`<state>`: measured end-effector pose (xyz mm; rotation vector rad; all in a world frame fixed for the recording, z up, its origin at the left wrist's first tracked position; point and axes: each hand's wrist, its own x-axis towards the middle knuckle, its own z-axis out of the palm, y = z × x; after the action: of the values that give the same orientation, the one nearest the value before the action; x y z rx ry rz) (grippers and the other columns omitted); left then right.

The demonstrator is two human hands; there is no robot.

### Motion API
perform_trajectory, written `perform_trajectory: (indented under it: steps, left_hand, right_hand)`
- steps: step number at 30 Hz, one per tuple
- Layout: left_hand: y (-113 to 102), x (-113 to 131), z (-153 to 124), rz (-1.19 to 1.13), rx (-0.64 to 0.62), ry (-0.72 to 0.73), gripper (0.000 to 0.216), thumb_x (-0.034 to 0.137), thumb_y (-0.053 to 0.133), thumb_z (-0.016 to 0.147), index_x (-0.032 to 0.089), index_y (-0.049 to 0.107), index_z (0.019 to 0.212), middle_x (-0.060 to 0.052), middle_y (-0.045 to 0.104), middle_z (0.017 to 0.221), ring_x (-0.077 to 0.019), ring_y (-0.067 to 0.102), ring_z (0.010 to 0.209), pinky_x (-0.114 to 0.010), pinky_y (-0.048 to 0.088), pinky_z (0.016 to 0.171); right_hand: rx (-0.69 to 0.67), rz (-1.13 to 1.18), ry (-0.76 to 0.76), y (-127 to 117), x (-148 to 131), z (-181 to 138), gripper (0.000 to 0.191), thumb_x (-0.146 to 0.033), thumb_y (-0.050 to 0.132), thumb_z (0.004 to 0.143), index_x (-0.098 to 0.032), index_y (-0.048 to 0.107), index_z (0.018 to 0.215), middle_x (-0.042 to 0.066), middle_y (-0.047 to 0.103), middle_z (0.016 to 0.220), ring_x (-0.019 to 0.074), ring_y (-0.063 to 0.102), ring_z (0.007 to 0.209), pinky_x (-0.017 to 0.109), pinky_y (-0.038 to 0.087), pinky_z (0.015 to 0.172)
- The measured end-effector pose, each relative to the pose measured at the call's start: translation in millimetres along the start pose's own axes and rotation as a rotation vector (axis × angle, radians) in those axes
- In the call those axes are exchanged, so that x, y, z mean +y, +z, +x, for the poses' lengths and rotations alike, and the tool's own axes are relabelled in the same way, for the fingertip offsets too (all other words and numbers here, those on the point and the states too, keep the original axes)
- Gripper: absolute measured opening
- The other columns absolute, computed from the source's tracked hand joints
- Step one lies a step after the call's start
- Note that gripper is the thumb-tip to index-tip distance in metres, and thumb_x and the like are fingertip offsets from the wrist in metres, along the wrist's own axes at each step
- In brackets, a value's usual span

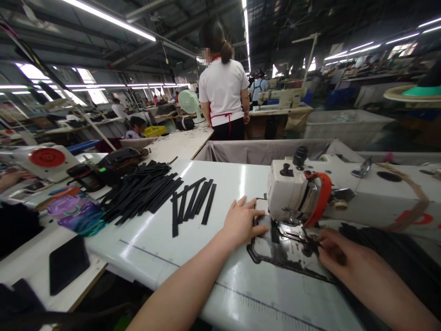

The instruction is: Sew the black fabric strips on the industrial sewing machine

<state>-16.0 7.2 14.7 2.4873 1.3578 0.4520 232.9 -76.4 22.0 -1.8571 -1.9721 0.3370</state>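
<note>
A white sewing machine (292,188) with an orange guard stands on the white table (193,248). My left hand (241,220) lies flat on the table by the shiny needle plate (275,248), fingers stretched toward a black strip (274,234) under the presser foot. My right hand (332,255) rests to the right of the needle, fingers curled down onto the plate edge; what they hold is hidden. Several loose black strips (193,202) lie left of my left hand.
A bigger heap of black strips (141,191) lies further left, with a purple pouch (77,216) and a black phone (67,264). A person in a white shirt (223,87) stands beyond a cloth-lined bin (262,151). Dark material (396,257) piles at right.
</note>
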Motion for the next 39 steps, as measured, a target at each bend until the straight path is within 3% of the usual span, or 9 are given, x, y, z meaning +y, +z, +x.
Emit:
perform_trajectory:
  steps: [7,11,16,20,24,28,32,35,39]
  left_hand:
    - [14,7,7,-0.091,0.012,0.133,0.062,0.066,0.07,0.073,0.031,0.062,0.123,-0.007,0.041,0.148,-0.0356,0.027,0.142,-0.06,0.021,0.116]
    - [-8,-6,0,0.004,-0.014,-0.064,0.056,0.053,0.08,0.069,0.027,0.067,0.116,-0.01,0.041,0.149,-0.0386,0.028,0.141,-0.063,0.023,0.114]
    - [-36,-20,-12,-0.122,0.225,-0.246,0.016,0.025,0.062,0.087,0.013,0.073,0.085,-0.017,0.061,0.124,-0.034,0.05,0.124,-0.051,0.038,0.108]
    - [-20,8,-11,-0.937,-0.226,-0.222,0.024,0.033,0.059,0.088,0.014,0.066,0.101,-0.004,0.067,0.075,-0.0156,0.062,0.06,-0.03,0.053,0.06]
    - [5,28,-9,-1.248,-0.404,-0.301,0.015,0.023,0.063,0.082,0.011,0.06,0.091,0.004,0.056,0.051,-0.0087,0.052,0.044,-0.019,0.046,0.05]
    - [14,31,-12,-1.043,-0.303,-0.351,0.013,0.017,0.057,0.087,0.014,0.055,0.099,0.005,0.056,0.052,-0.0117,0.053,0.044,-0.023,0.047,0.051]
    - [12,36,-18,-0.373,0.027,-0.106,0.014,0.019,0.068,0.084,0.016,0.063,0.097,-0.005,0.066,0.085,-0.0204,0.062,0.082,-0.033,0.05,0.077]
    - [11,34,-20,-0.056,0.027,0.027,0.015,0.027,0.062,0.09,0.016,0.067,0.082,-0.007,0.066,0.095,-0.0226,0.057,0.093,-0.035,0.046,0.086]
    - [11,31,-20,0.026,-0.024,0.108,0.025,0.026,0.056,0.094,0.016,0.066,0.074,-0.004,0.067,0.084,-0.0192,0.056,0.081,-0.034,0.044,0.082]
  right_hand:
    - [-0.099,0.288,-0.12,3,-22,-3,0.027,-0.038,0.048,0.077,-0.025,0.071,0.083,0.002,0.071,0.075,0.0172,0.066,0.062,0.026,0.053,0.058]
    - [-0.112,0.361,-0.156,9,-27,-5,0.025,-0.035,0.049,0.08,-0.025,0.072,0.082,0.003,0.072,0.081,0.0187,0.068,0.07,0.027,0.054,0.063]
    - [-0.115,0.401,-0.188,19,-32,-7,0.022,-0.033,0.049,0.085,-0.025,0.07,0.084,0.003,0.071,0.084,0.0186,0.067,0.076,0.027,0.054,0.066]
    - [-0.087,0.383,-0.282,24,-35,-8,0.025,-0.03,0.046,0.091,-0.024,0.069,0.09,0.003,0.071,0.091,0.0174,0.068,0.083,0.026,0.055,0.072]
    - [-0.043,0.22,-0.55,28,-33,-9,0.031,-0.018,0.043,0.093,-0.024,0.066,0.111,0.006,0.069,0.107,0.0161,0.066,0.098,0.026,0.055,0.085]
    - [0.212,-0.135,-0.811,36,-30,-12,0.036,-0.011,0.042,0.091,-0.018,0.064,0.119,0.011,0.066,0.11,0.0204,0.066,0.097,0.031,0.058,0.079]
    - [0.343,-0.34,-0.868,48,-29,-20,0.042,-0.001,0.034,0.085,-0.01,0.066,0.111,0.013,0.069,0.106,0.0231,0.065,0.098,0.034,0.058,0.081]
    - [0.359,-0.368,-0.897,52,-28,-24,0.045,0.001,0.033,0.082,-0.009,0.065,0.113,0.011,0.069,0.112,0.0217,0.063,0.104,0.031,0.056,0.084]
    - [0.36,-0.392,-0.928,50,-27,-20,0.048,0.003,0.033,0.081,-0.009,0.064,0.116,0.01,0.068,0.117,0.0187,0.062,0.107,0.027,0.055,0.084]
